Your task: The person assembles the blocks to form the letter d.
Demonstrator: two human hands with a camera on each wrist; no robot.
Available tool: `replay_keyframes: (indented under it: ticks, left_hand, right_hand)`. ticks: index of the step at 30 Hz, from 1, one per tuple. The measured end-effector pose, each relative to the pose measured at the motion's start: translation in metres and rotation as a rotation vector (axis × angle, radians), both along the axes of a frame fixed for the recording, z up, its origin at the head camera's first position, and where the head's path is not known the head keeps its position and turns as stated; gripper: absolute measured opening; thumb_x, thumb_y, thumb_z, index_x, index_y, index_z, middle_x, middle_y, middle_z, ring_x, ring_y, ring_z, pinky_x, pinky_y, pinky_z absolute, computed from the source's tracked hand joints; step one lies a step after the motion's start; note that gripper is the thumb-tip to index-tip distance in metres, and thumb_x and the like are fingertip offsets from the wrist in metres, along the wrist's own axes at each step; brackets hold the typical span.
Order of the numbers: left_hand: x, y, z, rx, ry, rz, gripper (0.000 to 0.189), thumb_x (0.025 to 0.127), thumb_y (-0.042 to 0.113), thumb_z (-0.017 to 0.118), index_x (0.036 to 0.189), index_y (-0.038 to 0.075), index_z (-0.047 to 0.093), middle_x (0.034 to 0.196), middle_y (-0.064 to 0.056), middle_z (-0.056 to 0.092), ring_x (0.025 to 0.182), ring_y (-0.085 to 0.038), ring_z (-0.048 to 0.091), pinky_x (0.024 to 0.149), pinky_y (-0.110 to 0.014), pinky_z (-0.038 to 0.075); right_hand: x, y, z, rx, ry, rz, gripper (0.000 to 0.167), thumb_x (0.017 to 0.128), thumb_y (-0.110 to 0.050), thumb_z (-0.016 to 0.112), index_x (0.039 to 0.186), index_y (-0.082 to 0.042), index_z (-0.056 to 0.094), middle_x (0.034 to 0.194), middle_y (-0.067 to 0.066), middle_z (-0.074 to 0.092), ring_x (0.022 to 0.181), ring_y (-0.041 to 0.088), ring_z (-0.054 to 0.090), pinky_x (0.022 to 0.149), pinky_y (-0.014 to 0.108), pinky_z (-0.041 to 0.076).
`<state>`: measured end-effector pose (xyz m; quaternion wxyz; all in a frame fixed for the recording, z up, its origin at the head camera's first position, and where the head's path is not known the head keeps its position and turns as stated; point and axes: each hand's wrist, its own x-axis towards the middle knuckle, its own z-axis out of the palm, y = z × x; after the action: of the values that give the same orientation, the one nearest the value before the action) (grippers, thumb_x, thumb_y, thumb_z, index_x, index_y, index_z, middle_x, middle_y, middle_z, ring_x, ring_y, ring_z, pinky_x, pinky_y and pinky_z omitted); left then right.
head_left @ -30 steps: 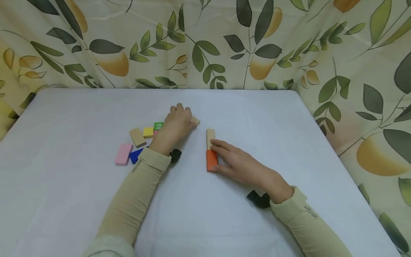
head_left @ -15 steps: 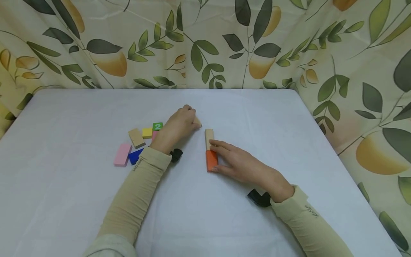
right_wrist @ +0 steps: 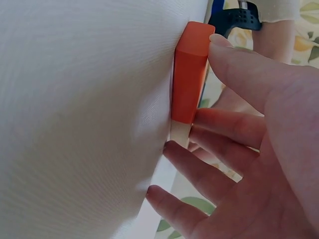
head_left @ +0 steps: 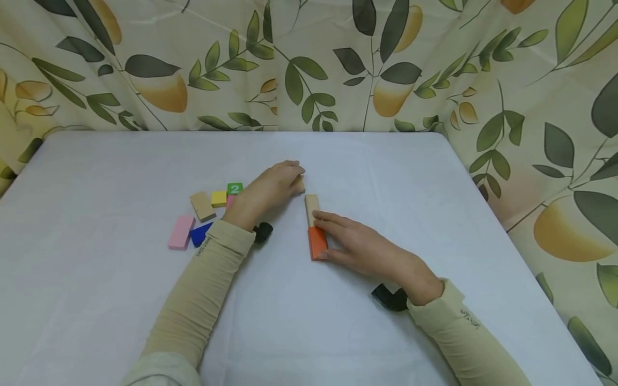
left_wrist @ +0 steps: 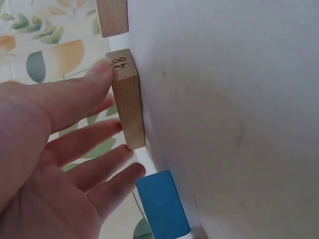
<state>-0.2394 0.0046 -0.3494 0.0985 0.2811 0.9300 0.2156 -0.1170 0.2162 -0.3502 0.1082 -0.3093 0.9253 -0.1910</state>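
Note:
My left hand [head_left: 270,190] pinches a plain wooden block [head_left: 301,185] near the middle of the table. In the left wrist view the thumb rests on that block's end, marked 48, and fingertips touch its side. Just to the right, an orange block [head_left: 317,244] lies end to end with another wooden block [head_left: 311,210]. Along their right side lies my right hand [head_left: 359,244], fingers fairly straight. Its thumb touches the orange block's near end, and its index fingertip is at the wooden block. A blue block [left_wrist: 162,205] sits below the left fingers in the left wrist view.
Left of the left forearm is a loose group: a pink block [head_left: 181,232], a dark blue block [head_left: 200,234], a wooden block [head_left: 203,206], a yellow block [head_left: 219,199] and a green block [head_left: 234,188] marked 2. Leaf-patterned cloth [head_left: 309,64] hangs behind the white table [head_left: 386,161].
My left hand has moved a little to the right with its wooden block, closer to the wooden and orange pair. The right hand has stayed in place.

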Motion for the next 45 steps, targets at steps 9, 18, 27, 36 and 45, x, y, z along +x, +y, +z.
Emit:
replay_keyframes:
  ticks: [9, 18, 27, 36, 45]
  left_hand:
    - [0.0, 0.003, -0.001, -0.029, -0.057, -0.062, 0.043, 0.103, 0.016, 0.051, 0.145, 0.008, 0.048, 0.159, -0.011, 0.037, 0.15, -0.026, 0.03, 0.124, -0.041, 0.024]
    - [0.003, 0.004, -0.003, -0.031, -0.06, -0.064, 0.046, 0.104, 0.014, 0.048, 0.15, 0.011, 0.042, 0.161, -0.008, 0.034, 0.151, -0.025, 0.027, 0.124, -0.04, 0.023]
    - [0.007, 0.012, -0.006, -0.005, 0.005, -0.053, 0.046, 0.104, 0.014, 0.049, 0.15, 0.012, 0.042, 0.157, -0.009, 0.04, 0.147, -0.026, 0.034, 0.122, -0.037, 0.028]
    - [0.006, 0.017, -0.005, -0.044, 0.021, -0.052, 0.047, 0.104, 0.014, 0.05, 0.149, 0.006, 0.041, 0.156, -0.013, 0.04, 0.146, -0.027, 0.036, 0.122, -0.037, 0.028]
    - [0.006, 0.018, -0.004, -0.055, -0.036, -0.068, 0.047, 0.102, 0.015, 0.053, 0.147, 0.008, 0.044, 0.16, -0.008, 0.035, 0.151, -0.026, 0.028, 0.124, -0.039, 0.023]
  right_hand:
    - [0.001, -0.002, 0.001, 0.003, 0.011, 0.007, 0.064, 0.093, -0.036, 0.069, 0.144, -0.003, 0.049, 0.159, 0.007, 0.037, 0.143, 0.027, 0.042, 0.112, 0.044, 0.042]
    - [0.002, -0.004, 0.0, 0.027, 0.036, 0.019, 0.064, 0.093, -0.037, 0.069, 0.143, -0.003, 0.05, 0.158, 0.008, 0.038, 0.142, 0.028, 0.043, 0.112, 0.043, 0.042]
    - [0.005, -0.003, 0.0, 0.042, 0.054, 0.023, 0.064, 0.093, -0.037, 0.069, 0.143, -0.002, 0.05, 0.158, 0.009, 0.038, 0.141, 0.029, 0.045, 0.111, 0.044, 0.043]
    - [0.004, -0.003, 0.0, 0.024, 0.073, 0.028, 0.061, 0.092, -0.033, 0.071, 0.141, -0.002, 0.052, 0.156, 0.009, 0.041, 0.139, 0.028, 0.047, 0.109, 0.042, 0.045]
    - [0.004, -0.001, -0.001, 0.026, 0.083, 0.032, 0.061, 0.092, -0.035, 0.071, 0.141, -0.002, 0.052, 0.156, 0.009, 0.041, 0.138, 0.028, 0.048, 0.109, 0.042, 0.045]
